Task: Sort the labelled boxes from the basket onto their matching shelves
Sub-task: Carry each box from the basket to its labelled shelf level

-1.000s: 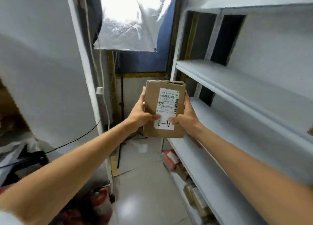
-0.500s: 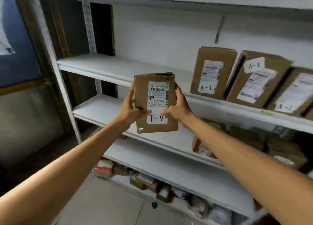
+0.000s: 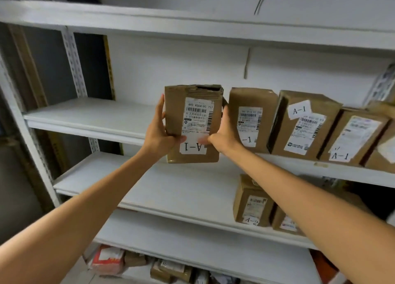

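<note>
The held box is brown cardboard, matt, with creased faces and a top edge torn to ragged board; its lower front carries a faint sheen. Its shipping label is white printed paper, smooth. The A-1 tag is plain matt paper. The shelf boards are smooth, white and matt. The slotted upright looks like perforated metal with a pale painted finish. The shelved boxes are matt brown cardboard with white paper labels.
</note>
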`<state>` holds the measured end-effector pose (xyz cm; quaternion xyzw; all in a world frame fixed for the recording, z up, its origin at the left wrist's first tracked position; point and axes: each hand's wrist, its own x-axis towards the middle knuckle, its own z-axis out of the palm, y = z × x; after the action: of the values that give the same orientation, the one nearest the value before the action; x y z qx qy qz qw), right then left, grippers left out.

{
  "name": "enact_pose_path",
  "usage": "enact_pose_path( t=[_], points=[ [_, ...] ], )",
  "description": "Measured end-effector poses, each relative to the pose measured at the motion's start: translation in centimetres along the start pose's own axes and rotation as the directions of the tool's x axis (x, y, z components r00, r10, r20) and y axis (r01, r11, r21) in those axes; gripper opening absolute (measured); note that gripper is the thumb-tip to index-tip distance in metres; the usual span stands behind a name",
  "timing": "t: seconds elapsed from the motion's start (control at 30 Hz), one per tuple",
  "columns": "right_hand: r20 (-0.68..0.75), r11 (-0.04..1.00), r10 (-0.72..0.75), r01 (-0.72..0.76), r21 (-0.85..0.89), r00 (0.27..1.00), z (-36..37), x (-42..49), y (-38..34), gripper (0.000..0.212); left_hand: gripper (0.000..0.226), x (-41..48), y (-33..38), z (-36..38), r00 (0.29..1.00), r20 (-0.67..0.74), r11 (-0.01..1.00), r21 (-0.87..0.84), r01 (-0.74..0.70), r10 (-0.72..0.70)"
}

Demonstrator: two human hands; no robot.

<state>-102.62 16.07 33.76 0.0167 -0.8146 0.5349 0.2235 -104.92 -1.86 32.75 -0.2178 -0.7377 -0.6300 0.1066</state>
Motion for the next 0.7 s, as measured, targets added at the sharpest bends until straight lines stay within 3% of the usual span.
enact_pose_path(
  t=[0.2, 0.43, 0.7],
  points=[
    [-0.096, 0.980, -0.067, 0.048, -0.192, 0.993, 2.9, 4.3, 3.1, 0.126, 0.120, 5.6, -2.0, 0.0, 0.999, 0.003, 0.978, 0.205, -0.040, 0.040],
    [-0.113, 0.950, -0.052, 0.015, -0.311, 0.992, 3.6, 7.7, 5.3, 0.121, 0.117, 10.7, -5.8, 0.5, 0.996, 0.078, 0.970, 0.238, -0.056, 0.039],
    [-0.245, 0.952, 0.021, -0.094, -0.292, 0.969, 4.4, 7.4, 5.1, 0.115, 0.118, 12.7, -6.9, 1.4, 0.983, 0.173, 0.979, 0.185, -0.087, 0.055]
  ],
)
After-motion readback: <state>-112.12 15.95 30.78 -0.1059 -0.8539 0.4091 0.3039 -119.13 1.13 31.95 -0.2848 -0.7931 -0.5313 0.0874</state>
